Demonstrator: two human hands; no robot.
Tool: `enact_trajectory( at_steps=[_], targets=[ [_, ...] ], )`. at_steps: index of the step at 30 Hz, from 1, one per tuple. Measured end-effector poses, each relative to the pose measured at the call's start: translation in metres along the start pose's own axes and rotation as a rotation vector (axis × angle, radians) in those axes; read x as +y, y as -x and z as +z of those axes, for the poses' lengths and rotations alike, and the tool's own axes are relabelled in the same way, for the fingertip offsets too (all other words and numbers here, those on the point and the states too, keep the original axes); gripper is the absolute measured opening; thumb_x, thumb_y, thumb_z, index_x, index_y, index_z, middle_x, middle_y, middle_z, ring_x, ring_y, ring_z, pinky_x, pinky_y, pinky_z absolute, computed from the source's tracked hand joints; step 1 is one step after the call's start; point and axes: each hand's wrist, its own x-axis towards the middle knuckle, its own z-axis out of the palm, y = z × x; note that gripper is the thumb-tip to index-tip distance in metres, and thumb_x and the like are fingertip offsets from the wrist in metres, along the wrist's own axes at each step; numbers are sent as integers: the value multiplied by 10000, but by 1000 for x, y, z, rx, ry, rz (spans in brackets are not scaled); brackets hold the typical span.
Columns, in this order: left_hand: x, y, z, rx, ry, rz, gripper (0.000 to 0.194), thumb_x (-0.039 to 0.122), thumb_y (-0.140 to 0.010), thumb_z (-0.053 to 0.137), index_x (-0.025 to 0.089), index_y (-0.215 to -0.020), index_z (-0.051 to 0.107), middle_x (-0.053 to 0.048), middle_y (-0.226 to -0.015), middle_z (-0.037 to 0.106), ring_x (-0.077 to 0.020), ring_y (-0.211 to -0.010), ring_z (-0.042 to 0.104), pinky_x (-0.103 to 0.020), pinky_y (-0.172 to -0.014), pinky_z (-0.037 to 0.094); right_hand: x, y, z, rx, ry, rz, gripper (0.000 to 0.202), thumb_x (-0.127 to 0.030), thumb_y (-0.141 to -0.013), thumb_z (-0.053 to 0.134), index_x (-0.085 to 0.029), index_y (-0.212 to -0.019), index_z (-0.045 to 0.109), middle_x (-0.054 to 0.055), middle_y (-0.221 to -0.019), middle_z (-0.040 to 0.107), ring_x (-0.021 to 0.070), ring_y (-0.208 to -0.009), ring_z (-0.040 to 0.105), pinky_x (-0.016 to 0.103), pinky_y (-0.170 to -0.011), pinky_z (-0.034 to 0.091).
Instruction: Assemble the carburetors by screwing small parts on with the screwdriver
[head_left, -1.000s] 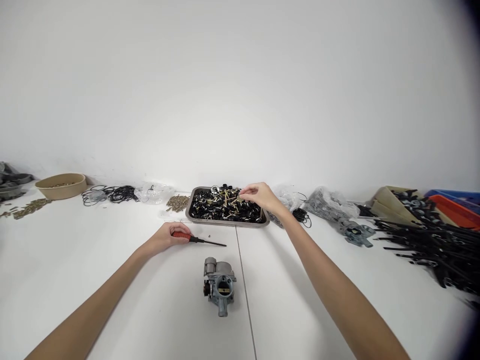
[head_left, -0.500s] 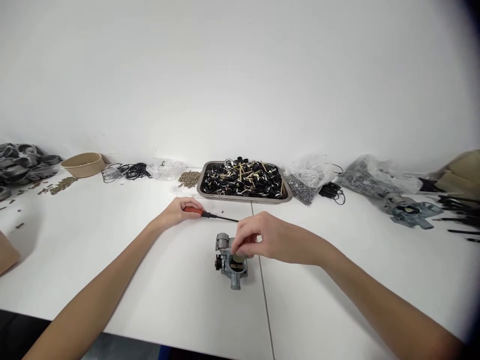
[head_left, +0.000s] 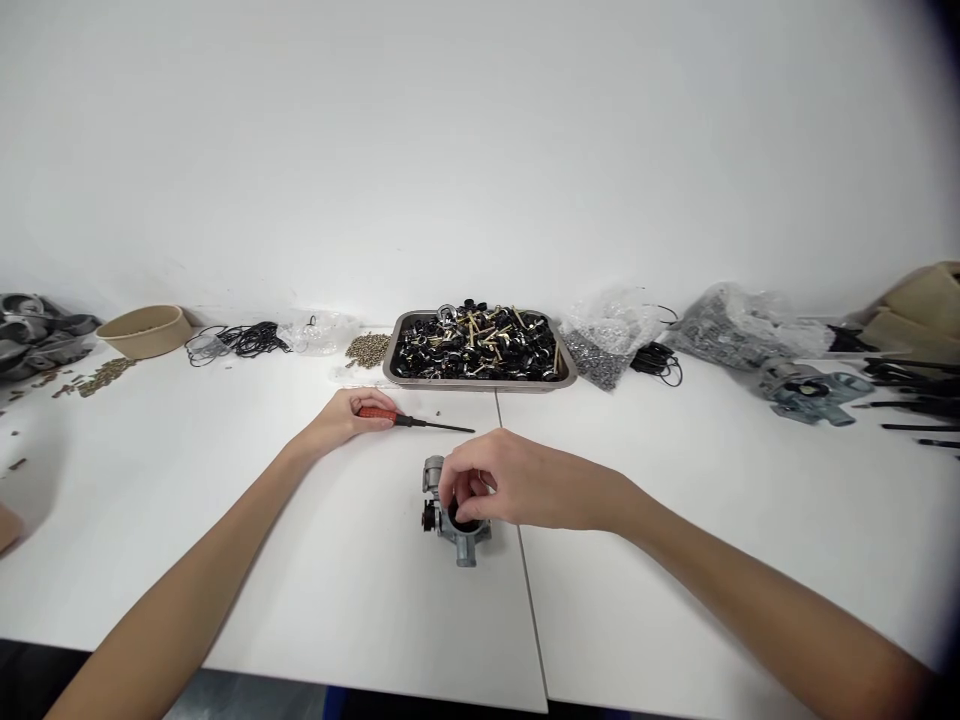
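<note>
My left hand (head_left: 351, 421) is closed round the red handle of a screwdriver (head_left: 409, 420). The tool's dark shaft points right, low over the white table. A grey metal carburetor (head_left: 466, 548) stands on the table in front of me, with a black fitting on its left side. Over its round opening is my right hand (head_left: 491, 480), fingers curled together and the tips at the dark bore. Whatever those fingers hold, if anything, is hidden.
Behind the hands sits a metal tray (head_left: 480, 384) heaped with black and brass parts. Brass bits (head_left: 367, 350), black rings (head_left: 259, 340) and a tan bowl (head_left: 146, 335) lie left. Bagged parts (head_left: 609, 345), another carburetor (head_left: 814, 390) and black rods (head_left: 919, 405) lie right.
My right fingertips have shifted slightly and curled over the bore, where a pale piece showed before and now does not. My left hand keeps its hold on the screwdriver. The view has shifted slightly.
</note>
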Motion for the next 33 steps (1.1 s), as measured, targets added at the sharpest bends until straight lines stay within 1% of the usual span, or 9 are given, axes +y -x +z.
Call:
enact_trajectory(
  at_steps=[4,7,11,15,22,25,28,30,33],
  targets=[
    [-2,0,-2,3,-15,16,394,338,-648,840,134,-950,692,-129,-1037,713,-252,-976,661,-436,-964,483,2,-3,-3,25,36,55,188,-214,-771,712,-231,-953,664,9,-889,579,128,-708,533,239,-587,421],
    [-4,-1,-3,2,-2,14,395,329,-648,842,136,-957,689,-128,-1031,714,-248,-971,664,-433,-963,481,0,-1,-4,-3,36,117,159,-268,-771,729,-212,-876,624,-1,-829,560,131,-688,525,237,-546,392],
    [-6,-2,-3,8,0,11,382,322,-635,850,146,-934,691,-119,-1023,718,-238,-960,664,-422,-954,483,-7,8,-1,34,176,100,221,-303,-871,615,-174,-701,558,18,-896,548,131,-721,516,252,-555,360],
    [-6,-2,-3,11,-2,8,370,322,-634,851,158,-927,697,-109,-1012,722,-231,-950,666,-407,-946,487,-8,12,2,22,235,67,253,-264,-929,513,-177,-705,592,15,-914,535,129,-745,512,261,-564,350],
    [-6,-1,-3,18,-1,19,352,306,-630,852,162,-915,704,-107,-1011,725,-220,-942,672,-373,-929,497,-4,6,4,49,169,108,195,-285,-865,608,-185,-706,557,3,-930,570,141,-791,534,256,-582,370],
    [-7,-2,-3,18,7,24,344,303,-631,850,163,-911,707,-109,-1006,726,-222,-933,677,-371,-911,510,-2,4,7,89,112,148,95,-252,-836,614,-203,-808,536,-4,-905,579,128,-722,532,248,-559,379],
    [-8,-3,-2,23,19,33,333,286,-625,852,160,-899,710,-110,-988,730,-224,-925,682,-361,-889,523,3,1,8,108,38,183,180,-234,-791,646,-226,-905,507,-20,-843,583,115,-637,516,236,-508,375],
    [-6,-2,-1,48,45,48,329,264,-614,856,151,-885,708,-114,-955,735,-220,-899,687,-343,-853,533,6,-2,8,85,28,175,180,-234,-769,672,-220,-865,519,-20,-815,586,113,-622,513,231,-497,376],
    [1,1,2,96,109,102,345,237,-613,858,133,-897,692,-128,-891,738,-207,-740,683,-313,-673,537,9,-5,4,63,20,128,149,-232,-768,686,-203,-819,548,-15,-770,588,112,-619,515,226,-507,388]
  ],
)
